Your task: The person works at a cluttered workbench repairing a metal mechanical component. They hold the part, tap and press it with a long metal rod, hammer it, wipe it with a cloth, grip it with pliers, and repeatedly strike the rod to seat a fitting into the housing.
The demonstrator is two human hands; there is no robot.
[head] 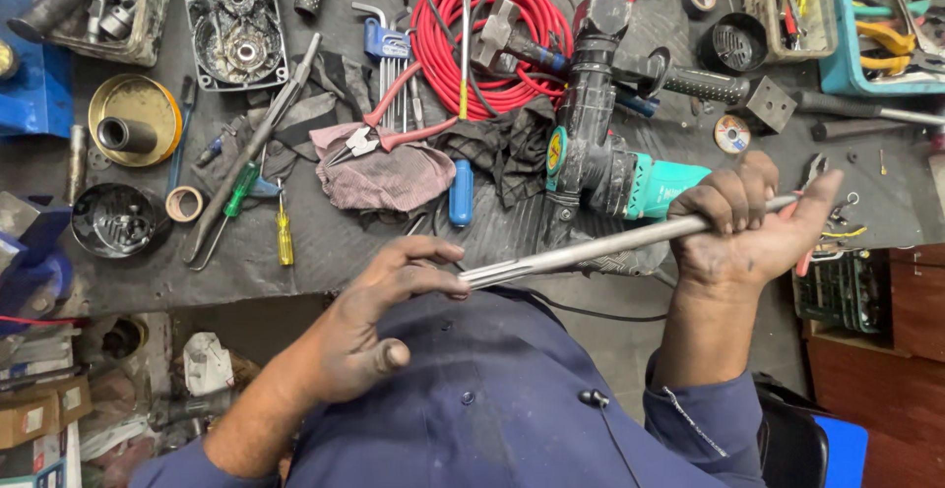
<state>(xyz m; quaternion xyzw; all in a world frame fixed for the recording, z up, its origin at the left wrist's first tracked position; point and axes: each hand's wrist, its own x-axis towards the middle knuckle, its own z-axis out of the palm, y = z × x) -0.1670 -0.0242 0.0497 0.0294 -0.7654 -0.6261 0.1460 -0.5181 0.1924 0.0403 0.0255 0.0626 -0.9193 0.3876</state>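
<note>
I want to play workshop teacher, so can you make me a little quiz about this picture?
1. True or false: the right hand is wrapped around the long metal rod.
2. Which part of the rod does the left hand touch: A) its grooved tip, B) its middle, C) nothing?
3. What lies on the pink rag on the bench: the red-handled pliers, the yellow screwdriver or the blue handle?

Key: 1 true. 2 A, the fingers meet the tip. 3 the red-handled pliers.
</note>
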